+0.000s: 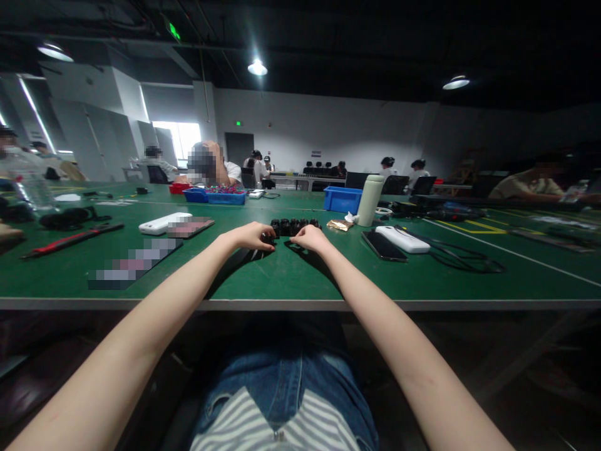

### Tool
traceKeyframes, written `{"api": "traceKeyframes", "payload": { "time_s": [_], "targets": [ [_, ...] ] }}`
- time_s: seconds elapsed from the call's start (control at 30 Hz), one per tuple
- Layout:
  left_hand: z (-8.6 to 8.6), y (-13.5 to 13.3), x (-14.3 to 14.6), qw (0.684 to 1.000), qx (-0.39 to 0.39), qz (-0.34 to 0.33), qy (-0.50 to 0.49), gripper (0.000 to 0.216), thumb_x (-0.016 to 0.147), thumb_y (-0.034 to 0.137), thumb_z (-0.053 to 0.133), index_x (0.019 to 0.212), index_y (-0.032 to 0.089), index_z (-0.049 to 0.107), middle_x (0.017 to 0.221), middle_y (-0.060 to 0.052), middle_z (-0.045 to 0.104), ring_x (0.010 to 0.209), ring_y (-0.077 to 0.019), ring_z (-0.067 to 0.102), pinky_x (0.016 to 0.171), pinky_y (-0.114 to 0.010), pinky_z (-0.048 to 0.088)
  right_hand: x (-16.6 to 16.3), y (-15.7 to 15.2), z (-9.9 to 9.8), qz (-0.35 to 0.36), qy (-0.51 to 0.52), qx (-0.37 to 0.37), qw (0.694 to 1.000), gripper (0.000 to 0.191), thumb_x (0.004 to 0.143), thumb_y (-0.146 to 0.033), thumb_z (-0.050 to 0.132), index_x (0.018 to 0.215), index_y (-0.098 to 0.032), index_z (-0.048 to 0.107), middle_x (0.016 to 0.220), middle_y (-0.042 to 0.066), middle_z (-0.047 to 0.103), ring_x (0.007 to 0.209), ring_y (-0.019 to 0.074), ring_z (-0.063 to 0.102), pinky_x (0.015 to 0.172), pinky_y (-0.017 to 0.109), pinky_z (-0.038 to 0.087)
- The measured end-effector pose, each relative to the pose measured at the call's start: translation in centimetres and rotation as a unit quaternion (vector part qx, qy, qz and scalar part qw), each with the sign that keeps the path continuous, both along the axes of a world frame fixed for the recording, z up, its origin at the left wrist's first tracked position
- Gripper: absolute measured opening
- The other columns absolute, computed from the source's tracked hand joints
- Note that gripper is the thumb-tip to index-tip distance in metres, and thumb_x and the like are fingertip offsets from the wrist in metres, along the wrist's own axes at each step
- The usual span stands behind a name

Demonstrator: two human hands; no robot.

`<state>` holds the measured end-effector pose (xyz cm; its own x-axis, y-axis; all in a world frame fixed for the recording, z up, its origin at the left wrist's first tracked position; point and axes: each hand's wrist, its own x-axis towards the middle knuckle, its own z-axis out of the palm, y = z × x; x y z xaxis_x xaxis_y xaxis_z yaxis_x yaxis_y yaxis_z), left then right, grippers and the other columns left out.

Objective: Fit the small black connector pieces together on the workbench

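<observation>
Both my arms reach forward onto a green table (300, 275). My left hand (251, 236) rests knuckles up with its fingers curled over a small black part at the near end of a row of small black parts (295, 225). My right hand (310, 238) lies close beside it, fingers bent down onto the table surface just in front of that row. What the right fingers press on is hidden beneath them.
A black phone (384, 245) and a white power bank (402, 238) with a black cable lie to the right. A white bottle (370, 200) and blue bins (342, 199) stand behind. A white device (164, 223) and red tool (70, 240) lie left. Other people sit at the far side.
</observation>
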<state>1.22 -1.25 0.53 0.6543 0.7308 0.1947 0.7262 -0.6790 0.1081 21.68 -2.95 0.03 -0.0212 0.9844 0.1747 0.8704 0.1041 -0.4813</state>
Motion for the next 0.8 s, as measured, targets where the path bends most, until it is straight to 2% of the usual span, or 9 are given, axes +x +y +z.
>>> {"api": "traceKeyframes", "payload": {
  "time_s": [0.23,0.33,0.5,0.63,0.8],
  "targets": [
    [0.18,-0.07,-0.11,1.0,-0.005,0.01,0.001,0.051,0.069,0.051,0.062,0.107,0.016,0.063,0.102,-0.008,0.067,0.086,-0.0196,0.062,0.07,-0.023,0.044,0.06,0.26,-0.44,0.064,0.015,-0.016,0.998,0.023,0.059,-0.034,0.075,0.072,-0.017,0.069,0.078,0.004,0.071,0.071,0.0147,0.064,0.061,0.02,0.045],
    [0.28,-0.02,-0.28,1.0,-0.004,0.013,0.0,0.052,0.068,0.053,0.062,0.106,0.017,0.064,0.101,-0.008,0.068,0.084,-0.0191,0.062,0.069,-0.023,0.044,0.05,0.16,-0.48,0.064,0.013,-0.013,0.998,0.022,0.056,-0.028,0.077,0.072,-0.017,0.068,0.078,0.004,0.07,0.069,0.0138,0.064,0.06,0.02,0.045],
    [0.64,-0.02,-0.57,1.0,-0.004,0.022,-0.004,0.049,0.076,0.058,0.05,0.1,0.018,0.066,0.097,-0.007,0.069,0.081,-0.0186,0.062,0.068,-0.023,0.042,0.06,0.08,-0.45,0.061,0.017,-0.005,0.998,0.018,0.056,-0.024,0.075,0.071,-0.017,0.068,0.076,0.003,0.071,0.069,0.0138,0.064,0.06,0.02,0.045],
    [0.72,0.13,-0.69,0.998,0.005,0.059,0.021,0.054,0.083,0.059,0.034,0.089,0.016,0.067,0.085,-0.008,0.069,0.071,-0.0181,0.061,0.062,-0.024,0.04,-0.02,0.07,-0.36,0.061,0.032,0.012,0.998,0.014,0.058,-0.023,0.072,0.071,-0.017,0.069,0.076,0.004,0.07,0.072,0.015,0.064,0.063,0.021,0.046],
    [0.49,0.57,-0.73,0.997,-0.015,0.061,0.043,0.057,0.082,0.061,0.032,0.081,0.016,0.067,0.078,-0.007,0.068,0.066,-0.0171,0.058,0.059,-0.024,0.038,-0.19,0.15,-0.26,0.067,0.077,0.031,0.994,0.015,0.062,-0.022,0.068,0.075,-0.015,0.07,0.077,0.005,0.07,0.072,0.0141,0.063,0.064,0.021,0.045]
  ]
}}
